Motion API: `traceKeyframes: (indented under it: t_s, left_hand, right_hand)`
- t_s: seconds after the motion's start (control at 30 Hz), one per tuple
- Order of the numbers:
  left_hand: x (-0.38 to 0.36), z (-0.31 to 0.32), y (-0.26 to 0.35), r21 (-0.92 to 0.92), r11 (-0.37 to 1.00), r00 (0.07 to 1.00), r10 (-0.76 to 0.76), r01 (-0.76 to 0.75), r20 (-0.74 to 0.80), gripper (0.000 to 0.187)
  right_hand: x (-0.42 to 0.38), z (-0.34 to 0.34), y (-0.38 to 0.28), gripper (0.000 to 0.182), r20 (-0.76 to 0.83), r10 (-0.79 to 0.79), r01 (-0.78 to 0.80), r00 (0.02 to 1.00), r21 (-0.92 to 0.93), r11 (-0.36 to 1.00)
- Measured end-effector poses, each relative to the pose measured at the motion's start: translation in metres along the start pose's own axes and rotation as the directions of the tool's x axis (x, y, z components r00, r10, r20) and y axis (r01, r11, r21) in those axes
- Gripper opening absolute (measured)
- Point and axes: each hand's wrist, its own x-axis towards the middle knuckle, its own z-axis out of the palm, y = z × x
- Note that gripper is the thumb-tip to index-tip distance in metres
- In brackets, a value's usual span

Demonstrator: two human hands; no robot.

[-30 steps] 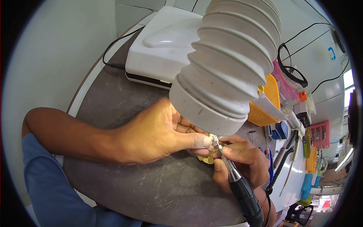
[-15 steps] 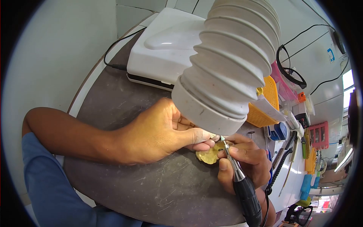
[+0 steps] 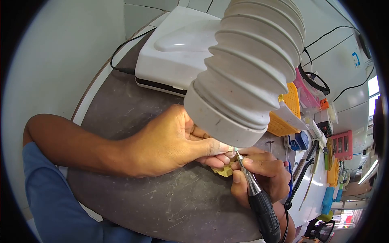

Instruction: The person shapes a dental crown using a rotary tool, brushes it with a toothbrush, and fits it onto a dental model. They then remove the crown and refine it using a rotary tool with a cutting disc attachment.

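Pinching a small yellow piece [image 3: 224,170] between thumb and fingertips, left hand [image 3: 170,141] closing its grip tightly on it, just above the dark round surface [image 3: 133,117]. Gripping a black rotary handpiece [image 3: 259,202] pen-fashion in the right hand [image 3: 263,174], fingers wrapping its metal neck, the thin bit [image 3: 236,152] touching the yellow piece right at the left thumb tip. Hanging directly over both grips, almost touching the knuckles: the mouth of a wide white ribbed hose [image 3: 247,77]. Sitting beyond the grips, further back on the surface: a white box-shaped machine [image 3: 174,48] with a black cable [image 3: 121,48]. Lying to the right of the grips: an orange mesh basket [image 3: 289,105], a coiled black cord [image 3: 300,182] and small tools, too cluttered to tell apart.
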Motion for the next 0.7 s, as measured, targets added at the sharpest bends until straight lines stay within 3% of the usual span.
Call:
traceKeyframes:
  t_s: [0.7]
  left_hand:
    - [0.0009, -0.0023, -0.0049, 0.001, 1.0, 0.999, 0.027, -0.027, 0.027, 0.023]
  right_hand:
    - [0.0011, 0.0019, -0.0007, 0.033, 0.008, 0.001, -0.001, 1.0, 0.004, 1.0]
